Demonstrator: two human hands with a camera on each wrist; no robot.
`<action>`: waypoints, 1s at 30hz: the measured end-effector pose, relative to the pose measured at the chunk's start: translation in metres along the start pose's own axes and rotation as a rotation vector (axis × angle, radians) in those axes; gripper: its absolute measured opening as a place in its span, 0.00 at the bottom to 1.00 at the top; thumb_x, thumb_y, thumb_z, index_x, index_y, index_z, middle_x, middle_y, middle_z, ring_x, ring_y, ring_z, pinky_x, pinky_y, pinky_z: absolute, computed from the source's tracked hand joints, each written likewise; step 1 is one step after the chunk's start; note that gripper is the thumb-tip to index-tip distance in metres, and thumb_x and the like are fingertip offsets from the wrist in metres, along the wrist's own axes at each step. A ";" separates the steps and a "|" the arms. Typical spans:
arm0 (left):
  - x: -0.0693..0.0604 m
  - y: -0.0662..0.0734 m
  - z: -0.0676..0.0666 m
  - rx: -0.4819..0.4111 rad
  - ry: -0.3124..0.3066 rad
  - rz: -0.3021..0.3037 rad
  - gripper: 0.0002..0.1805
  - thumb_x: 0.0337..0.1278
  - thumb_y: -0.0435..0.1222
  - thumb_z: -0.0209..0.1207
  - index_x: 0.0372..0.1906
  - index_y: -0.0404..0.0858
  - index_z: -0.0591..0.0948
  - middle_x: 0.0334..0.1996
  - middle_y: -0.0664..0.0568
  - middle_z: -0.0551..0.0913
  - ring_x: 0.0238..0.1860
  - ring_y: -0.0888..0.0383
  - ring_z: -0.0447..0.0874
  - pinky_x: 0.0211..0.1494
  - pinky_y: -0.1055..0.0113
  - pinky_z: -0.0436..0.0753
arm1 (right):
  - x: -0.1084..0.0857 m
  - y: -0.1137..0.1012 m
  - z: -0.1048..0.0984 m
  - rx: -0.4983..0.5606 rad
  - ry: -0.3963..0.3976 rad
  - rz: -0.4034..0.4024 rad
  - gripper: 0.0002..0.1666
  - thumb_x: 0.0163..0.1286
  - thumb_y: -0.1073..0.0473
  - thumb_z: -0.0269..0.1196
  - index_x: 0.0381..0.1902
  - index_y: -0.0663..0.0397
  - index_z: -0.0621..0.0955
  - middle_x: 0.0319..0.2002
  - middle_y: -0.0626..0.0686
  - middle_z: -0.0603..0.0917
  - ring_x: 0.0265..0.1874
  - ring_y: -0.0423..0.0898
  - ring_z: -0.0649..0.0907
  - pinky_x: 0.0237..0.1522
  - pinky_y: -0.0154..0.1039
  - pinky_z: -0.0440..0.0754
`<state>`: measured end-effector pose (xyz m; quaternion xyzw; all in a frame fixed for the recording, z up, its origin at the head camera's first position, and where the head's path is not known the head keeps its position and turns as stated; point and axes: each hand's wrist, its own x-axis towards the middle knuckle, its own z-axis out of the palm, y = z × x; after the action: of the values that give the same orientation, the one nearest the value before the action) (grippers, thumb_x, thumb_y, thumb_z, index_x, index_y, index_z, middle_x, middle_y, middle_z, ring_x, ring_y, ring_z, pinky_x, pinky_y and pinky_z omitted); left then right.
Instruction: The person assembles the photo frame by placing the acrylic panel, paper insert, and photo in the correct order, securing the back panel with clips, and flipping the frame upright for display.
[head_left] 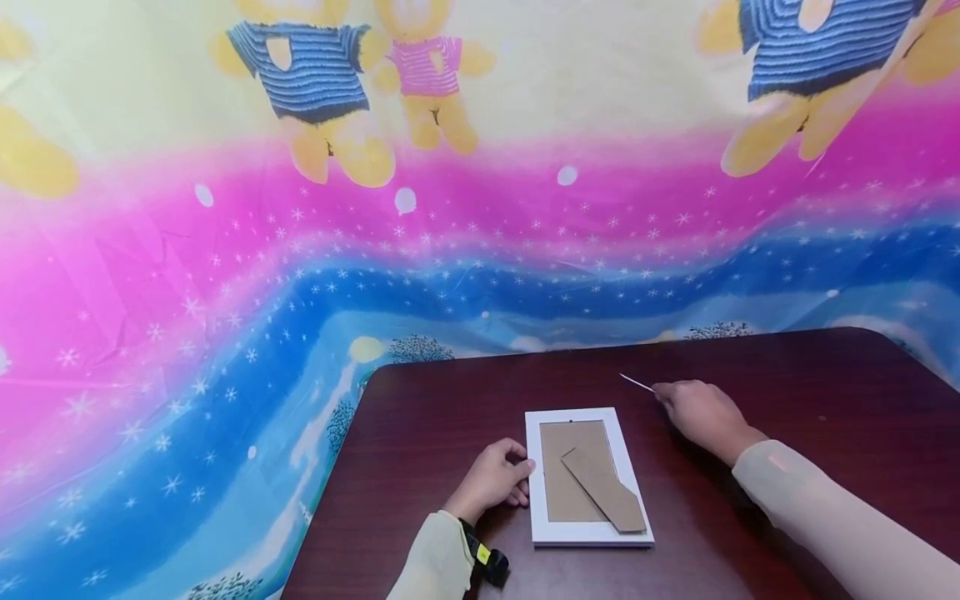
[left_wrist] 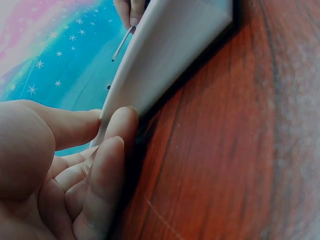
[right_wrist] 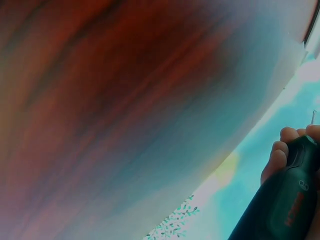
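A picture frame with a white border (head_left: pixel 553 534) lies face down on the table, its brown backing board (head_left: pixel 566 442) upward. On the back, a brown stand leg (head_left: pixel 603 493) slants toward the lower right corner. My left hand (head_left: pixel 493 478) grips the frame's left edge; in the left wrist view the thumb is on the top side and fingertips touch the white side (left_wrist: pixel 165 55). To the right of the frame, my right hand (head_left: pixel 705 417) holds a screwdriver, its thin metal shaft (head_left: pixel 636 382) pointing left. The right wrist view shows its dark green handle (right_wrist: pixel 280 205).
The dark reddish-brown wooden table (head_left: pixel 442 408) has rounded far corners. Behind it hangs a colourful cloth (head_left: pixel 480 208) with bears and snowflakes. A black strap with a small device (head_left: pixel 491 563) is on the left wrist.
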<state>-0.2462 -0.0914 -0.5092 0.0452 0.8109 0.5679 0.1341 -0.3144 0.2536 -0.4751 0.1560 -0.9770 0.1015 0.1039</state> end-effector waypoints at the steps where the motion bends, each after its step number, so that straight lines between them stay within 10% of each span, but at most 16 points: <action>1: 0.000 0.000 0.000 0.001 0.000 -0.001 0.11 0.65 0.37 0.61 0.45 0.36 0.75 0.17 0.46 0.80 0.14 0.56 0.80 0.18 0.63 0.81 | 0.000 -0.001 0.001 0.001 0.002 -0.009 0.15 0.70 0.62 0.60 0.53 0.60 0.82 0.43 0.60 0.86 0.41 0.57 0.84 0.43 0.58 0.81; 30: 0.002 -0.001 0.000 -0.025 -0.013 0.009 0.11 0.65 0.36 0.60 0.46 0.34 0.74 0.16 0.46 0.80 0.14 0.57 0.79 0.18 0.63 0.82 | -0.003 -0.032 0.002 -0.034 0.078 -0.260 0.24 0.62 0.69 0.65 0.57 0.55 0.81 0.20 0.44 0.73 0.21 0.42 0.75 0.25 0.42 0.80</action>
<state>-0.2481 -0.0919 -0.5108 0.0509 0.8027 0.5781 0.1375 -0.3018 0.2237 -0.4725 0.2753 -0.9455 0.0766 0.1564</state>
